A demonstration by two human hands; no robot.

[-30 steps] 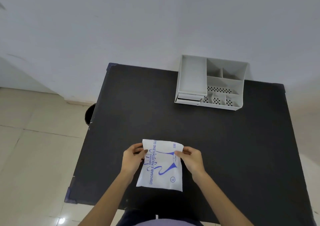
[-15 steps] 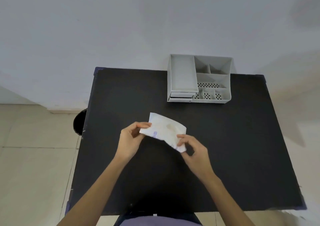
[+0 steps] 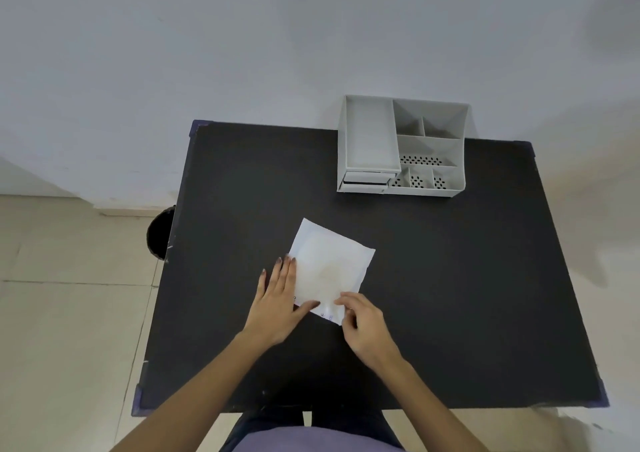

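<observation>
The white packet (image 3: pixel 332 268) is lying flat near the middle of the black tabletop (image 3: pixel 450 278), well apart from the grey organiser (image 3: pixel 401 147) at the far right, while the left hand (image 3: pixel 277 306) is pressing straight-fingered along its left edge and the right hand (image 3: pixel 367 327) is pinching its near corner.

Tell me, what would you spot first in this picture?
The white packet, bright in the middle of the black table. The left hand presses flat on its left edge while the right hand pinches its near corner. A grey organizer stands at the table's far edge.
</observation>
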